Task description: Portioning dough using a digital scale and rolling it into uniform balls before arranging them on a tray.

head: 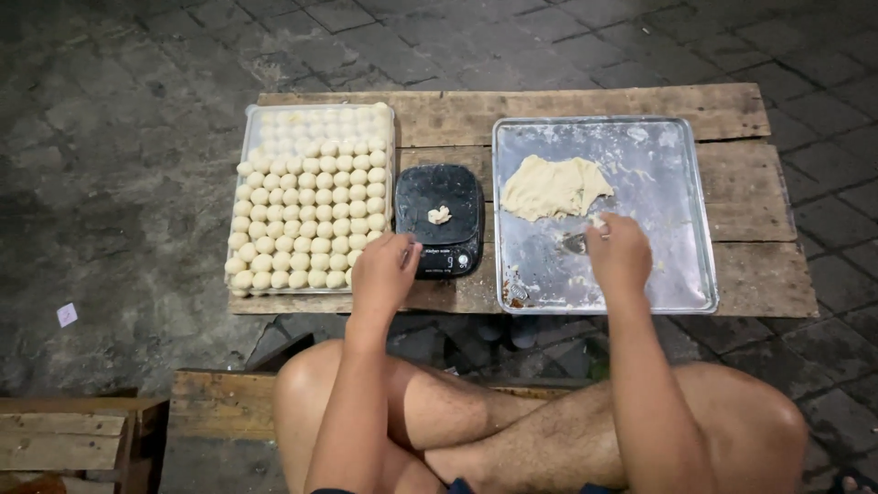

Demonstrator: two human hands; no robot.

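On the wooden pallet table (732, 110), right hand (619, 253) pinching a small dough bit on the steel tray (681, 220), left hand (384, 272) loosely curled, empty, beside the black digital scale (439, 220).

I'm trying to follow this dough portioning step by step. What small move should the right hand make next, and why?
Probably carry its pinch over to the black scale. The right hand sits in the metal tray just below the dough mass, seemingly holding a bit of dough. The scale bears only a small dough piece, far smaller than the finished balls, while the left hand waits beside it.

Bare forearms and bare legs; dark shorts edge just visible at bottom
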